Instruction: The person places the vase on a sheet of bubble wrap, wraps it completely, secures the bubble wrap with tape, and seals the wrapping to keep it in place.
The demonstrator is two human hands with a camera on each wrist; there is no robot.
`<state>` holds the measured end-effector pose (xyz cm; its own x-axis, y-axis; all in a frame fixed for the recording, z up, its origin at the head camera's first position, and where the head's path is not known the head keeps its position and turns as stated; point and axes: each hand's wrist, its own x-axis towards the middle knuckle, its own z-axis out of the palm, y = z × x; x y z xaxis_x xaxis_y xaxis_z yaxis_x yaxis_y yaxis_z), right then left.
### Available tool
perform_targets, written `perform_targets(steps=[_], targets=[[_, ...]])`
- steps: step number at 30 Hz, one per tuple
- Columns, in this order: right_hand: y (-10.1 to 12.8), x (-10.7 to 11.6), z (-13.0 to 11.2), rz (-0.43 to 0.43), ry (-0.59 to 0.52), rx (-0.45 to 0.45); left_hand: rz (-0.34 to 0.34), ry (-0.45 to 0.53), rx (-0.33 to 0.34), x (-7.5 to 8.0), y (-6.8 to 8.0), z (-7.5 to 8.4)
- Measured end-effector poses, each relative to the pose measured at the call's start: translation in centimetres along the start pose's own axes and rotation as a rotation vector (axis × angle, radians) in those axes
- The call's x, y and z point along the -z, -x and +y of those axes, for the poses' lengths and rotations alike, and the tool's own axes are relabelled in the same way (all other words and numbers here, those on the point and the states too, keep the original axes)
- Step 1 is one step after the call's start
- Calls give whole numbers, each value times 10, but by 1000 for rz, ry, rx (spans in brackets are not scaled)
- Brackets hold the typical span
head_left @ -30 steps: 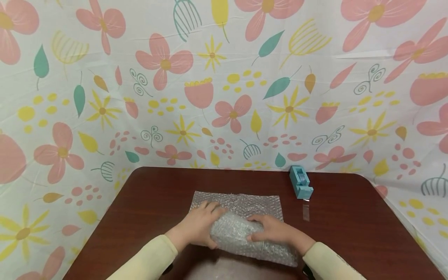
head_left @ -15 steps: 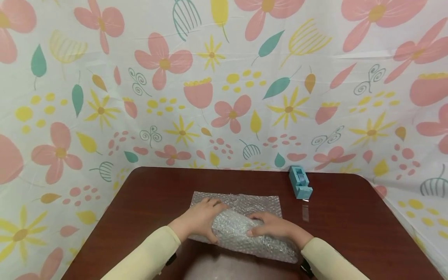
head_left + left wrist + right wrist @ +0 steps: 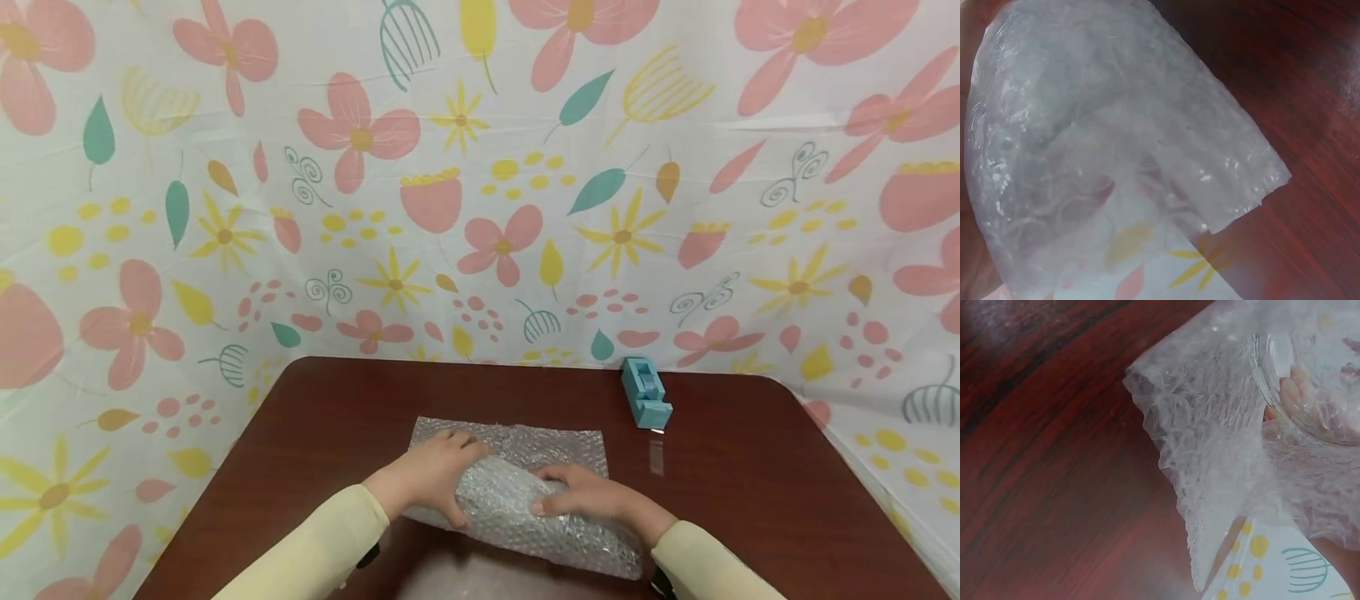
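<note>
Clear bubble wrap sheet (image 3: 517, 492) rolled a bit further than before, clear round glass jar (image 3: 1310, 381) wrapped inside it, roll gripped by left hand (image 3: 435, 479) and right hand (image 3: 588, 498), fingers curled over it.

Dark red-brown wooden table (image 3: 750, 500), floral-print cloth backdrop (image 3: 480, 208) hung behind and on both sides

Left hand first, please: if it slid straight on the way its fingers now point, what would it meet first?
The left hand points away and slightly rightward over the bubble wrap. It would probably cross the flat sheet's far part, then bare table. The tape dispenser seems off that line, though depth is uncertain.
</note>
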<state>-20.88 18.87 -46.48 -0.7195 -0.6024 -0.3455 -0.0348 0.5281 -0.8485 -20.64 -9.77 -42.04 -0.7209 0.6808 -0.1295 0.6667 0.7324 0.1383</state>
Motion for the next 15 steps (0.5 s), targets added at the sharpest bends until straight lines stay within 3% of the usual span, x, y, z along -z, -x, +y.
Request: perform_targets(steps=[11,15], targets=[[2,-4,-2,24,26,44,23,-21,3,-5,4,2],[3,-1,-2,-11,-48,16,20,-6,1,-3,2,2]])
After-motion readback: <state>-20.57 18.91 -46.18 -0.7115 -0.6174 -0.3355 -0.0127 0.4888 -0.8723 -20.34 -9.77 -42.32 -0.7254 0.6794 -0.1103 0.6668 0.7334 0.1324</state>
